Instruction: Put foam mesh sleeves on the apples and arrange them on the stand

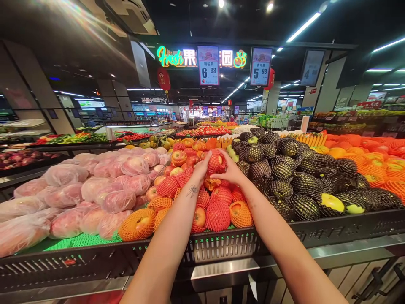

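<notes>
Over the middle of the fruit display, both my hands are around an apple in a red foam net point(216, 162). My left hand point(202, 166) presses against its left side. My right hand point(231, 169) curves around its right side, with the thumb below and the fingers at the top. Under and in front of my hands lie more apples, some in red foam nets point(218, 214) and others in orange nets point(241, 213). Unwrapped red apples point(179, 158) sit just beyond my left hand. Part of the held apple is hidden by my fingers.
Pinkish fruit in clear plastic bags point(118, 201) fills the left side. Green fruit in black nets point(305, 184) is piled on the right, with orange-netted fruit point(376, 166) beyond. A black crate edge point(221, 247) runs along the front. Price signs point(208, 66) hang overhead.
</notes>
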The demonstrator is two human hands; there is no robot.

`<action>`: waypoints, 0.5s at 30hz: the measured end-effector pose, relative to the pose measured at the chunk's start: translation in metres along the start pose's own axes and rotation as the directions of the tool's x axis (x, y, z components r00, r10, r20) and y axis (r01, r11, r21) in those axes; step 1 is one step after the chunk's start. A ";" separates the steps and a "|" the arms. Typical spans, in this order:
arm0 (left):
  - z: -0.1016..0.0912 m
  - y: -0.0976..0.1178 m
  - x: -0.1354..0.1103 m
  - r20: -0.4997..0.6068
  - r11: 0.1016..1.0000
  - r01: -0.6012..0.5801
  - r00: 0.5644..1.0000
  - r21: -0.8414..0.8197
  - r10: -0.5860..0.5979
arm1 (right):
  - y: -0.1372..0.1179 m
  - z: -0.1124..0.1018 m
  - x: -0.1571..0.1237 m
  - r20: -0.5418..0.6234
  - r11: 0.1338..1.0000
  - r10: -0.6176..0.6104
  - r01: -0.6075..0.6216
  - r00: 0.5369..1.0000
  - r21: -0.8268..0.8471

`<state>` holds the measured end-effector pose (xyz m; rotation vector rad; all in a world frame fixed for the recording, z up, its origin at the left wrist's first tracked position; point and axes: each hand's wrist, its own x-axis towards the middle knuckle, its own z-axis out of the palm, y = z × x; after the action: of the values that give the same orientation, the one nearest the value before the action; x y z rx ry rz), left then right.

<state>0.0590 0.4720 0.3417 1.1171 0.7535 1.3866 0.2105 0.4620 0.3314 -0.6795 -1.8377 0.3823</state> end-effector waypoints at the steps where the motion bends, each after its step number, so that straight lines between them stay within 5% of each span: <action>1: -0.001 -0.002 0.000 -0.010 0.995 -0.009 1.000 0.098 0.010 | 0.003 0.003 -0.001 -0.030 0.998 0.053 -0.052 0.998 0.034; 5: -0.002 -0.004 -0.001 0.062 0.952 -0.076 0.996 0.296 0.060 | 0.018 0.010 0.000 -0.122 0.923 0.299 -0.254 0.946 0.289; 11: -0.005 0.000 0.005 0.158 0.891 -0.300 0.953 0.340 0.260 | 0.009 0.003 0.004 -0.151 0.584 0.572 -0.271 0.806 0.765; 15: -0.008 0.001 0.008 0.150 0.835 -0.383 0.924 0.396 0.352 | 0.000 -0.004 0.004 -0.077 0.517 0.578 -0.292 0.812 0.805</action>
<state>0.0524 0.4813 0.3418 1.7158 0.8373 1.5315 0.2134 0.4641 0.3356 -0.5423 -0.9625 1.2419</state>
